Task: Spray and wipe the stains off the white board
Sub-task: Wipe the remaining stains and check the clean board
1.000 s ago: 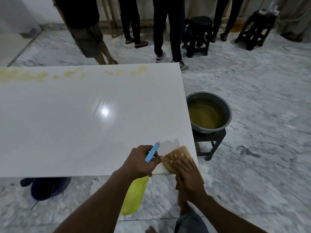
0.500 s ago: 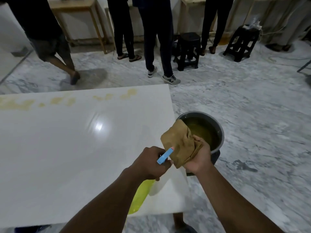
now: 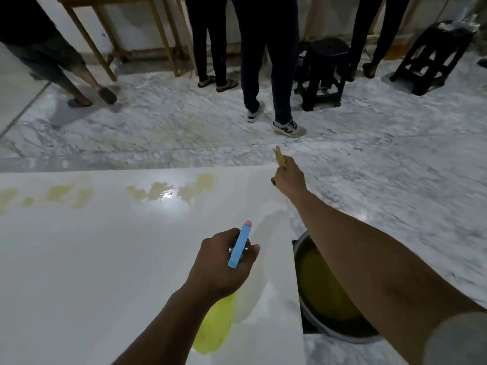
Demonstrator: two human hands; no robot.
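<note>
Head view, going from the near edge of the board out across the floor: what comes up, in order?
Spray bottle → left hand gripping it → stains on the white board → grey sneakers → black stool. The right hand holding the cloth lies level with the stains, so it is left out.

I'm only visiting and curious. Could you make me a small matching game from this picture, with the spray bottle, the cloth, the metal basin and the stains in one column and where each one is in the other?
Things
1. spray bottle
2. cloth
3. basin
4. stains

Places
A. along the far edge of the board
B. gripped in the right hand, by the board's far right corner
C. gripped in the left hand, above the board
D. beside the board's right edge, under the right forearm

Pairs: 1-C, 2-B, 3-D, 4-A
</note>
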